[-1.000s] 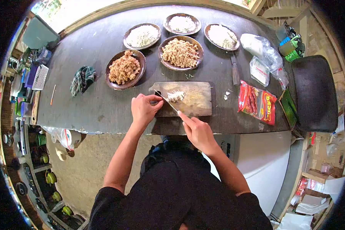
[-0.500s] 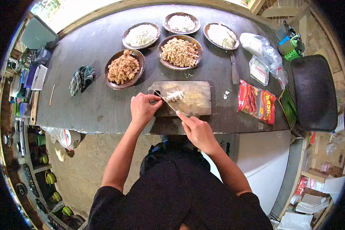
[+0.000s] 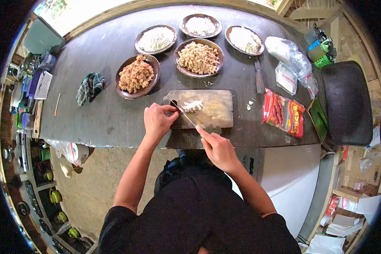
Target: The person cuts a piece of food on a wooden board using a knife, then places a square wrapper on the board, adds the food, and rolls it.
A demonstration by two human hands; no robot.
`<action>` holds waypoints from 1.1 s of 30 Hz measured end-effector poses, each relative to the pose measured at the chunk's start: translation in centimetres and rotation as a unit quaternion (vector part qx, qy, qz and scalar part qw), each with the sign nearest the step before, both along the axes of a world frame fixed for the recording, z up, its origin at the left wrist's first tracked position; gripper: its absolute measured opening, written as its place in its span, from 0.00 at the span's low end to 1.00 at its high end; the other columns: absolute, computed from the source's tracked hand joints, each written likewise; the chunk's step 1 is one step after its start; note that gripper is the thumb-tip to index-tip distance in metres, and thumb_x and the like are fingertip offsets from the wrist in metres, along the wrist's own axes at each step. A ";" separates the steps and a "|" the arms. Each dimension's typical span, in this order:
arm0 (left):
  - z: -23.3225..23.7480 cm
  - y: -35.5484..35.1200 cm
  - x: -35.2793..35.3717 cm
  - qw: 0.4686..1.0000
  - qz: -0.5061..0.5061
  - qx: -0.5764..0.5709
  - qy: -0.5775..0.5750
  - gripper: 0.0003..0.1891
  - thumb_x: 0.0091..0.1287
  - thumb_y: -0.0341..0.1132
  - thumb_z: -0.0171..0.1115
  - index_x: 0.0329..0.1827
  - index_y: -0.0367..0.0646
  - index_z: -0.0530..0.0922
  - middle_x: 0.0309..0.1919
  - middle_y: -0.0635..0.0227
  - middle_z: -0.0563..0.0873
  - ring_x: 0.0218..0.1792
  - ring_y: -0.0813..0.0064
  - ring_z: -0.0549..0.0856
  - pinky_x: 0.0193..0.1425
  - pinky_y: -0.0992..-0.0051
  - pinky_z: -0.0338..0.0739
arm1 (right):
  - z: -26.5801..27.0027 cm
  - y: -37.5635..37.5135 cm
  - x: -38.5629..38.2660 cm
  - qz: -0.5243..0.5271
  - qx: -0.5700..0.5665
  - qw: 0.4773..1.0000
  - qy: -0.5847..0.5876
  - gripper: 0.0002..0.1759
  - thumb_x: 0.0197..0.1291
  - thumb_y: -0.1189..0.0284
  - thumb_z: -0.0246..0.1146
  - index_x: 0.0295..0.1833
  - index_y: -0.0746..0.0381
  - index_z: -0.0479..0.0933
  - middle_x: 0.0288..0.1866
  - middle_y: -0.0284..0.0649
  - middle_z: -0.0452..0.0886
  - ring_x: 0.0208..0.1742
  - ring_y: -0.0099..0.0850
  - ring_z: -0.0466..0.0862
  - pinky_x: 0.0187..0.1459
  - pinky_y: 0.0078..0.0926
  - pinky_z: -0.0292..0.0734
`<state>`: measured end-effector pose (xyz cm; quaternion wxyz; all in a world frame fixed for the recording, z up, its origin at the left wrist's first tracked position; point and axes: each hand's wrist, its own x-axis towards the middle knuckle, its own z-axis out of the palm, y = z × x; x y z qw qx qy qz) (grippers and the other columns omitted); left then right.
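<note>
— Where is the knife?

— The knife slants across the left part of the cutting board. Its tip sits just beside a small white pile of chopped shreds, and its handle runs back over the board's near edge.

— Who has it?

— The right hand. Its grip is closed around the handle, with the forefinger stretched along the top.

— And the left hand?

— The left hand rests at the board's left end, fingers curled, with the fingertips close to the blade's tip and the pile. I cannot tell whether its grip has hold of anything.

— What lies around the board?

— The board sits at the near edge of a dark table. Behind it are two bowls of brown fried pieces. Farther back stand three bowls of white shreds.

— Anything to the sides?

— To the right, a second knife lies apart from the board, with a red packet and clear plastic bags beyond it. A checked cloth lies crumpled to the left, well apart from the hands.
</note>
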<state>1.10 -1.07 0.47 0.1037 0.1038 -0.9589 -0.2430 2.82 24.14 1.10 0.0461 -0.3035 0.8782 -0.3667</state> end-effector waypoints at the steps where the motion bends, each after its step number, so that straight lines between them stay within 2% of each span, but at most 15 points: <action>1: 0.1 0.0 0.0 1.000 0.000 0.011 -0.003 0.10 0.57 0.45 0.77 0.39 0.55 0.94 0.24 0.62 0.85 0.35 0.61 0.84 0.44 0.61 0.77 | 0.0 -0.1 0.0 0.001 0.005 1.000 0.003 0.28 0.72 0.70 0.63 0.76 0.49 0.74 0.30 0.46 0.78 0.28 0.50 0.84 0.32 0.48 0.82; 9: 0.0 -0.2 -0.2 0.999 -0.006 0.041 0.003 0.10 0.57 0.45 0.78 0.37 0.54 0.94 0.24 0.62 0.84 0.32 0.61 0.84 0.42 0.62 0.78 | 0.0 -1.1 -0.2 -0.004 0.061 0.998 0.025 0.28 0.73 0.69 0.62 0.77 0.48 0.73 0.29 0.45 0.77 0.25 0.49 0.83 0.29 0.49 0.82; 11: 0.5 0.0 -0.1 1.000 -0.014 -0.010 0.004 0.10 0.56 0.45 0.79 0.38 0.55 0.95 0.24 0.61 0.84 0.33 0.62 0.84 0.41 0.61 0.78 | 0.0 -1.5 -0.1 -0.012 0.064 0.997 0.044 0.28 0.72 0.69 0.63 0.76 0.48 0.74 0.29 0.45 0.77 0.25 0.49 0.84 0.27 0.48 0.82; 21: -0.5 -0.3 -0.1 0.999 -0.003 0.030 0.021 0.11 0.56 0.46 0.79 0.39 0.56 0.95 0.24 0.59 0.84 0.32 0.60 0.85 0.40 0.61 0.79 | 0.1 -0.5 0.5 -0.020 -0.005 1.000 0.000 0.28 0.72 0.70 0.63 0.76 0.50 0.74 0.29 0.45 0.78 0.27 0.49 0.84 0.31 0.48 0.82; 27: 0.2 -0.1 0.0 1.000 0.004 0.027 0.003 0.10 0.56 0.45 0.78 0.38 0.55 0.95 0.25 0.59 0.85 0.31 0.60 0.85 0.40 0.61 0.78 | 0.2 -1.0 0.7 -0.011 0.027 1.000 0.007 0.28 0.72 0.70 0.63 0.77 0.48 0.74 0.29 0.46 0.78 0.26 0.49 0.84 0.31 0.49 0.82; 29: 0.1 -0.1 0.0 1.000 -0.005 0.007 0.019 0.10 0.56 0.45 0.78 0.38 0.55 0.95 0.24 0.60 0.85 0.30 0.60 0.84 0.39 0.61 0.77 | 0.3 -1.5 0.6 -0.020 0.079 0.996 0.024 0.28 0.72 0.71 0.63 0.76 0.48 0.74 0.29 0.45 0.78 0.26 0.50 0.84 0.30 0.49 0.83; 33: -0.2 0.0 0.1 0.999 -0.004 0.038 0.033 0.10 0.57 0.46 0.78 0.38 0.55 0.95 0.22 0.62 0.84 0.31 0.61 0.83 0.39 0.61 0.75 | -0.1 -1.7 0.4 -0.021 0.066 0.997 0.031 0.28 0.71 0.71 0.63 0.76 0.48 0.74 0.29 0.45 0.78 0.26 0.50 0.84 0.29 0.49 0.84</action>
